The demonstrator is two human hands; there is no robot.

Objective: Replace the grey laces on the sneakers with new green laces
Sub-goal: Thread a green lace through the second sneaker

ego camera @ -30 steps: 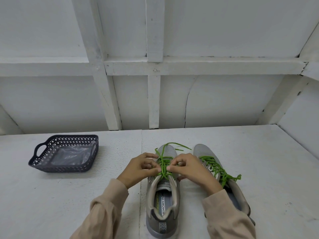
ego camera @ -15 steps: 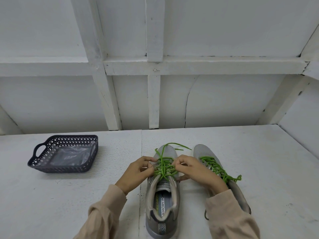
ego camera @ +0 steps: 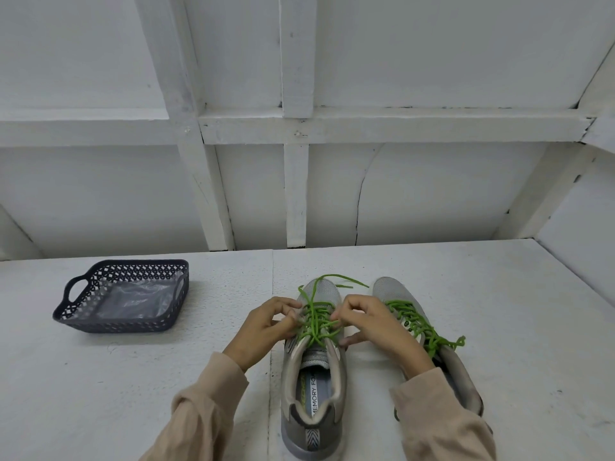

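Observation:
Two grey sneakers stand side by side on the white table, toes pointing away from me. The left sneaker [ego camera: 312,394] carries a green lace [ego camera: 316,322] threaded across its eyelets, its loose ends arching over the toe. My left hand [ego camera: 266,327] pinches the lace on the left side of the shoe. My right hand [ego camera: 369,322] pinches it on the right side, thumb against the shoe's flank. The right sneaker [ego camera: 392,291] has its own green lace [ego camera: 419,324] threaded, its ends lying beside my right wrist. My right forearm covers much of that shoe.
A dark perforated basket [ego camera: 83,314] with handles sits at the left of the table, with clear plastic wrap [ego camera: 136,299] lying inside. A white panelled wall [ego camera: 296,194] closes off the back of the table, and a slanted wall runs along the right.
Both hands have drawn slightly apart on the left sneaker's lace, spreading the crossings that they held bunched together a second ago. The shoes and basket have stayed in place.

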